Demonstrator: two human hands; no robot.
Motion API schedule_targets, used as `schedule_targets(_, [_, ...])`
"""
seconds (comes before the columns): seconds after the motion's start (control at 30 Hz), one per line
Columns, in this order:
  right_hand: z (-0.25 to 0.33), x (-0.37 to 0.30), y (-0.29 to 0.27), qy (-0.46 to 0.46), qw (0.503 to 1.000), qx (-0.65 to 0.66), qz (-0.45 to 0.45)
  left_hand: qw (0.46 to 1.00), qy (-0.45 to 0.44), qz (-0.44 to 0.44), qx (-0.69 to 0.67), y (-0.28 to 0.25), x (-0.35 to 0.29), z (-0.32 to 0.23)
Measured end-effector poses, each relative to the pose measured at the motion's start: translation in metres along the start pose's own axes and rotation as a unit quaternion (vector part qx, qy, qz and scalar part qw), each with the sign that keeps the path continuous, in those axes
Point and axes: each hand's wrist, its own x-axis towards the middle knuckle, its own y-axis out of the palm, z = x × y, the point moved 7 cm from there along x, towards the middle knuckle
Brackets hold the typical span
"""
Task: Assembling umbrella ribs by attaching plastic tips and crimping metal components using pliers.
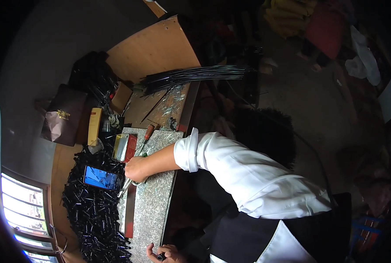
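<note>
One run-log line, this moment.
left hand: holds small black piece | right hand: over speckled slab, grip unclear | phone: lit, amid black parts

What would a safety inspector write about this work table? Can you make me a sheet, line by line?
Surface: speckled grey slab on a wooden table, with a flat strip lying along it.
Job's things: small black tubular piece in the left hand; large pile of small black pieces beside the slab.
Clutter: lit smartphone on the pile; orange-handled screwdriver; yellow box; dark paper bag; bundle of thin black rods.
Hands: left holds the piece; right hand is curled over the slab's edge by the pile, its grip unclear.
Cables: nothing seen for certain.
Surroundings: barred window; dim floor.
</note>
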Motion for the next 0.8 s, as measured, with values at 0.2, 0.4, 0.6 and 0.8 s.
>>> schedule_targets(0.2, [-0.003,0.003,0.003,0.014,1.0,0.017,-0.008,1.0,0.001,-0.004,0.01,0.001,-0.002,-0.001])
schedule_targets(0.4, [0.003,-0.004,-0.006,0.023,0.999,0.03,-0.007,1.0,0.016,0.011,-0.005,-0.002,-0.002,0.002])
schedule_targets(0.6, [0.018,-0.009,-0.011,0.007,0.994,0.085,-0.066,1.0,0.006,-0.003,0.009,-0.002,-0.003,0.0])
schedule_targets(0.8, [0.101,-0.071,-0.049,-0.1,0.939,0.313,-0.103,0.999,0.009,0.013,0.05,-0.014,0.001,0.024])
